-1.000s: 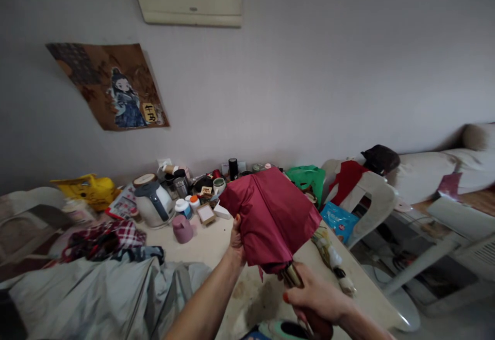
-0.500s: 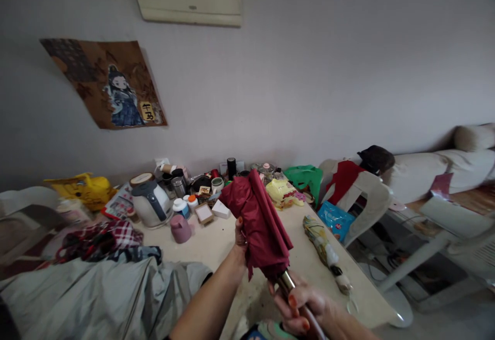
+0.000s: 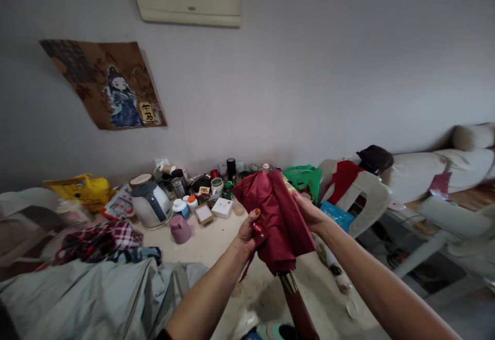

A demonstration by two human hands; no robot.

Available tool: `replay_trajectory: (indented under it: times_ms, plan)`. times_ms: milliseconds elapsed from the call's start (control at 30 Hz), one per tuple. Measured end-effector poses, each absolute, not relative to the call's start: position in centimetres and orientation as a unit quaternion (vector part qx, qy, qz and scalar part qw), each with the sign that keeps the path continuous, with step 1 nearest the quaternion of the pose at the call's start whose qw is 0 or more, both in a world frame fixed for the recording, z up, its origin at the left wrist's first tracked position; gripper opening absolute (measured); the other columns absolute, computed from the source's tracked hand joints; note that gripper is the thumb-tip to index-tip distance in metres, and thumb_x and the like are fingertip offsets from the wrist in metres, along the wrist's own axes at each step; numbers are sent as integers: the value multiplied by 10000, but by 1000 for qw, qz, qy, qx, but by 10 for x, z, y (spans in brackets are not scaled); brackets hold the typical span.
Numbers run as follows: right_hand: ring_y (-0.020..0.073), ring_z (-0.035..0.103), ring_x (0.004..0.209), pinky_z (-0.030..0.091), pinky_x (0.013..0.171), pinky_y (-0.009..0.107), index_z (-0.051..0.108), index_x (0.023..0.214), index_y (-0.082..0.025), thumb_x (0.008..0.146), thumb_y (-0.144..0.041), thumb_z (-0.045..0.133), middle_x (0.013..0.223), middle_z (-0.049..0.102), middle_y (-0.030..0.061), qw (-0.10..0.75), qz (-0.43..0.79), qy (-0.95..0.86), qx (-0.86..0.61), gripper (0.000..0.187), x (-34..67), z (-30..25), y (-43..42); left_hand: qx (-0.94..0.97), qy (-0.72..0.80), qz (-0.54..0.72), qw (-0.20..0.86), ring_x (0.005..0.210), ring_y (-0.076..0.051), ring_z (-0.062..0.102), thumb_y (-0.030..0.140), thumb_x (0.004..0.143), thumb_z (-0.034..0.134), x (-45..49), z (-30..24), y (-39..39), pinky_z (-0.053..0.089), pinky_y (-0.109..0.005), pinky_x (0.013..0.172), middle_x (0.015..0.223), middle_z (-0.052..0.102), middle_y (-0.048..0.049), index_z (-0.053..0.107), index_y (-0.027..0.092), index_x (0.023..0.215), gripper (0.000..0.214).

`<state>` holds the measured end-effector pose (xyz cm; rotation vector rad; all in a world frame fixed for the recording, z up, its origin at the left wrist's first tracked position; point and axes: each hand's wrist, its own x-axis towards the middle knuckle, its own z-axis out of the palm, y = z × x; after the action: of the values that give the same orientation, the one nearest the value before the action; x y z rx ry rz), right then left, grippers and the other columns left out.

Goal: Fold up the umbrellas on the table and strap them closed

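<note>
A dark red folding umbrella (image 3: 276, 221) is held over the table, its canopy gathered but loose, the handle (image 3: 296, 298) pointing down toward me. My left hand (image 3: 248, 231) grips the canopy's left side, thumb on top near a small red tag. On the opposite side, my right hand (image 3: 308, 212) is closed around the cloth, with its fingers mostly hidden behind the folds. Below my right forearm lies a second, patterned folded umbrella (image 3: 340, 279), partly covered by the arm.
Across the cream table (image 3: 204, 244) stand an electric kettle (image 3: 151, 203), a pink cup (image 3: 180, 229), small bottles and boxes. Grey cloth (image 3: 108, 298) covers the left front. Green (image 3: 305, 177) and blue (image 3: 337, 216) bags sit right, near white chairs (image 3: 369, 200).
My right hand has left the umbrella's handle and moved up to the right side of the canopy. My left hand has moved slightly right and still holds the cloth.
</note>
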<state>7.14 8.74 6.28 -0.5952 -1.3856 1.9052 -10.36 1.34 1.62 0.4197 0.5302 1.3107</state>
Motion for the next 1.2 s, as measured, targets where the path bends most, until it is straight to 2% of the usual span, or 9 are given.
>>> replay_trajectory:
  times_ms: [167, 233, 300, 367, 467, 567, 867, 1067, 1200]
  plan:
    - [225, 622, 1027, 469, 951, 381, 187, 1510, -203, 526, -457, 873, 1202, 623, 93, 406, 649, -586, -265, 1226, 29, 109, 97, 244, 228, 521, 785, 740, -222, 711, 219, 629, 779, -80, 43, 19, 522, -411, 901, 788, 750, -80, 686, 109, 915, 321]
    - [209, 630, 953, 483, 915, 387, 67, 1536, -203, 525, -373, 878, 1153, 632, 90, 408, 592, -615, -324, 1307, 24, 123, 101, 258, 253, 521, 773, 672, -189, 689, 186, 596, 796, -74, 52, 22, 537, -373, 835, 779, 745, -67, 690, 108, 916, 345]
    - [193, 630, 876, 494, 871, 381, 67, 1542, -203, 524, -328, 874, 1069, 647, 69, 410, 527, -654, -357, 1306, 24, 134, 105, 269, 295, 512, 761, 627, -167, 666, 172, 573, 805, -67, 60, 25, 539, -340, 770, 757, 738, -59, 697, 106, 887, 338]
    - [178, 618, 803, 497, 820, 362, 212, 1520, -167, 512, -293, 867, 956, 661, 47, 402, 474, -689, -373, 1209, 28, 142, 108, 281, 327, 511, 743, 623, -166, 655, 159, 562, 803, -60, 67, 26, 534, -337, 750, 749, 736, -53, 704, 113, 867, 324]
    - [143, 570, 675, 482, 726, 319, 641, 1162, -79, 522, -255, 812, 755, 656, 21, 359, 459, -714, -388, 686, 34, 146, 113, 296, 348, 530, 714, 626, -170, 647, 146, 553, 802, -51, 71, 25, 525, -348, 767, 733, 733, -32, 715, 134, 870, 329]
    - [118, 537, 613, 449, 653, 282, 703, 771, -102, 529, -262, 753, 655, 643, 4, 367, 484, -694, -388, 295, 40, 144, 115, 314, 292, 516, 742, 672, -172, 656, 192, 555, 818, -49, 61, 23, 517, -337, 778, 804, 744, -50, 716, 126, 923, 387]
    - [102, 536, 594, 420, 639, 255, 668, 752, -140, 501, -308, 761, 666, 654, -19, 422, 549, -627, -356, 316, 61, 140, 111, 241, 139, 394, 876, 709, -190, 685, 220, 563, 743, -41, 10, 27, 488, -332, 862, 768, 744, -88, 701, 71, 813, 295]
    - [170, 606, 800, 454, 763, 279, 698, 1060, -179, 585, -367, 773, 873, 700, 14, 264, 401, -806, -347, 516, 79, 163, 120, 246, 182, 390, 868, 685, -183, 677, 165, 548, 718, -29, 15, 28, 509, -314, 780, 763, 741, -86, 703, 55, 866, 336]
    - [163, 583, 747, 444, 702, 261, 720, 837, -166, 616, -365, 739, 769, 667, -4, 212, 347, -854, -324, 298, 82, 167, 124, 262, 202, 407, 852, 710, -192, 681, 164, 562, 739, -25, 19, 24, 513, -340, 811, 838, 748, -87, 703, 67, 965, 416]
